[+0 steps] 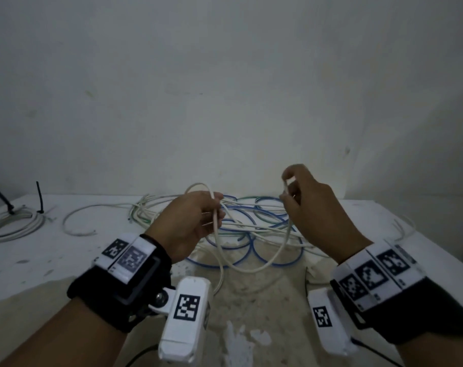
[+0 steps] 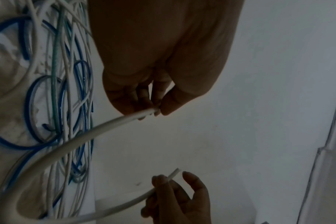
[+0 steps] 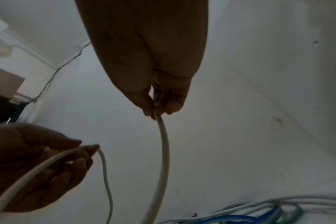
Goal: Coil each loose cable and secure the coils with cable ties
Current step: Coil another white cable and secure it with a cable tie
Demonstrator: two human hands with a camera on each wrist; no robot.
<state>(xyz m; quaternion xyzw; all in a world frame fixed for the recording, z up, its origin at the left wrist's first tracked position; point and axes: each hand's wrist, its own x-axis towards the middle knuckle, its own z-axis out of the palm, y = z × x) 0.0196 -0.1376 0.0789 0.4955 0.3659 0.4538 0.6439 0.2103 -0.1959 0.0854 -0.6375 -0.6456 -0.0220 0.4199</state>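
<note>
A white cable (image 1: 251, 270) hangs in a slack U between my two raised hands. My left hand (image 1: 218, 210) grips it where it bends into a small loop (image 1: 198, 185) above the fingers. My right hand (image 1: 287, 188) pinches the cable close to its free end. In the left wrist view the left hand (image 2: 156, 111) pinches the white cable (image 2: 67, 145), and the right hand (image 2: 173, 181) holds the end below. The right wrist view shows the right hand (image 3: 155, 112) gripping the cable (image 3: 164, 151), with the left hand (image 3: 81, 149) at lower left.
A tangle of blue, green and white cables (image 1: 254, 226) lies on the white table (image 1: 53, 263) under my hands. At far left sits a white coil (image 1: 16, 223) bound with upright black cable ties (image 1: 39, 200). One loose white cable (image 1: 74, 221) curves beside it. A wall stands behind.
</note>
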